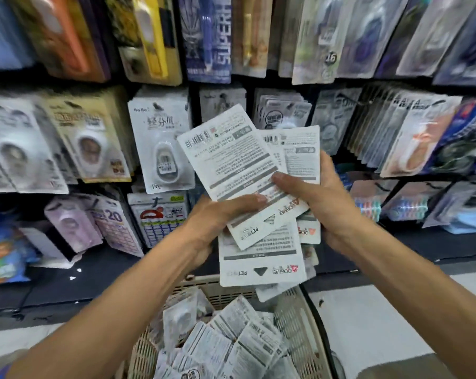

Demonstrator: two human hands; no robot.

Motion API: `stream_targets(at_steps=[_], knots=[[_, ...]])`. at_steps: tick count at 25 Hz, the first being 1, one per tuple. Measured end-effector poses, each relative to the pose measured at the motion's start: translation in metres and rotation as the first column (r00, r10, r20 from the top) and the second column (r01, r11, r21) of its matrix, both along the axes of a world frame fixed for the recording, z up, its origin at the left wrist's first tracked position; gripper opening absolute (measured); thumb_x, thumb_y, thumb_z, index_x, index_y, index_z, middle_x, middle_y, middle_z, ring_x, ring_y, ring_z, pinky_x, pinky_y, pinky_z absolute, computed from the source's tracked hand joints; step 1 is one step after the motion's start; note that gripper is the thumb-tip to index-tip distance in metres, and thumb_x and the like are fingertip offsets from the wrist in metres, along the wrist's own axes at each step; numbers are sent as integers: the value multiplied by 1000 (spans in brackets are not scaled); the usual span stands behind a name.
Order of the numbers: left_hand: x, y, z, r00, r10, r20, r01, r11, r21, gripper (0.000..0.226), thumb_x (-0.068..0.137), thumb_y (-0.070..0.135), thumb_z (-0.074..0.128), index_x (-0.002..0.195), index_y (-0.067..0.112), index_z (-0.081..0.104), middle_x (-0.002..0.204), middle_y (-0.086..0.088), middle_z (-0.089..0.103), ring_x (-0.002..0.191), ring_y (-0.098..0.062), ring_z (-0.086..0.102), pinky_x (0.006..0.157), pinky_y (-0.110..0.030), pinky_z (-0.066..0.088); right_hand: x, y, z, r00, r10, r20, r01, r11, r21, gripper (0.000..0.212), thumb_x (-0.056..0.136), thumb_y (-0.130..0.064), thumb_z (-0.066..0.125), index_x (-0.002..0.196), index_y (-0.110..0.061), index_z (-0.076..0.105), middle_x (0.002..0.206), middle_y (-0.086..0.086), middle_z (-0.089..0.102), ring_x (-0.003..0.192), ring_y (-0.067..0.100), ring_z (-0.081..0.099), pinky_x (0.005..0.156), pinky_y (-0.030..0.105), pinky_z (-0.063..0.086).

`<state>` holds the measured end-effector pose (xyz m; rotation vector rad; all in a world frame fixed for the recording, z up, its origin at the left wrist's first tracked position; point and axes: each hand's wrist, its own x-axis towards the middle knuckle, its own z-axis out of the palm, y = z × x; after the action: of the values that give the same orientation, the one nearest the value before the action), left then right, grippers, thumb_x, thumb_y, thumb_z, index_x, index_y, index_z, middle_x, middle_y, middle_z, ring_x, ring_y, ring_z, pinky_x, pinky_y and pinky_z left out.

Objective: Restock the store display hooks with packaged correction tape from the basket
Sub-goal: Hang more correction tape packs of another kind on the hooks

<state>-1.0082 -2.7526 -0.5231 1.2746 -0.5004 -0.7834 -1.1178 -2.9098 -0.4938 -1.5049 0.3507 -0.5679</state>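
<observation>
Behind, packed display hooks (368,102); below, dark shelf ledge (67,280)

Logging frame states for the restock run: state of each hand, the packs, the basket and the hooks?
left hand: grips the fanned packs, thumb on top
right hand: grips the same packs
correction tape packs: fanned, backs toward camera, off the hooks
basket: holds more packs
display hooks: loaded with hanging packs

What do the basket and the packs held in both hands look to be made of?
Basket: likely moulded plastic, beige and matte, with a regular lattice of slots in its wall. Packs, gripped by the left hand and right hand: printed card backs, white and matte, flat with crisp edges; probably clear blister fronts, though these face away.
</observation>
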Motion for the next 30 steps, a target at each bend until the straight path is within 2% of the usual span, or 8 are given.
stream_targets(at_steps=[5,8,10,12,14,19,25,30], knots=[[-7,15,20,966,-43,-256,26,997,-69,46,56,15,94,101,16,81,108,-18,77,87,-34,77,78,-52,62,14,28,11,996,89,13,-90,985,145,29,97,-30,65,125,-28,58,106,-5,78,93,17,76,73,33,62],[-1,26,22,959,-9,-285,-25,993,-116,34,59,16,91,92,17,83,97,-19,79,75,-32,78,64,-45,63,24,36,17,994,81,-71,-87,992,-91,30,88,-52,65,116,-41,63,109,-14,76,98,14,74,93,46,57],[0,28,23,949,-5,-314,-46,987,-156,30,61,16,87,92,16,82,97,-19,79,76,-32,78,64,-43,62,26,33,27,987,116,-115,-141,961,-238,42,78,-58,72,115,-43,61,110,-16,75,100,12,73,93,47,56],[1,27,23,946,-13,-325,-47,983,-175,42,61,13,86,102,14,80,104,-20,77,86,-35,77,69,-46,62,24,27,30,978,179,-107,-194,968,-158,54,76,-45,82,122,-39,56,110,-16,75,98,11,74,87,41,59],[2,26,24,952,-17,-307,-46,980,-196,63,57,9,90,117,13,73,114,-20,75,98,-37,75,74,-48,62,21,23,26,993,71,-90,-79,993,-89,59,74,-41,86,121,-38,51,105,-17,76,91,9,75,78,37,63],[1,28,18,972,2,-235,-45,983,-178,41,53,11,90,93,17,82,108,-18,77,92,-34,77,67,-43,63,22,27,12,985,-165,-57,162,986,-49,51,79,-40,84,108,-49,44,110,-11,73,92,13,75,82,48,61],[2,30,23,970,46,-240,-75,991,-113,53,47,15,98,98,16,82,108,-19,77,91,-34,77,69,-46,63,17,41,7,999,-19,-49,4,958,-288,13,93,-49,65,104,-43,65,104,-9,76,89,9,74,74,37,61],[3,34,27,976,18,-217,-37,996,-83,62,50,21,98,108,13,77,111,-20,76,97,-38,75,78,-52,63,18,33,8,995,64,-74,-61,997,37,21,102,-29,57,92,-22,74,97,0,79,90,17,76,78,36,59]])
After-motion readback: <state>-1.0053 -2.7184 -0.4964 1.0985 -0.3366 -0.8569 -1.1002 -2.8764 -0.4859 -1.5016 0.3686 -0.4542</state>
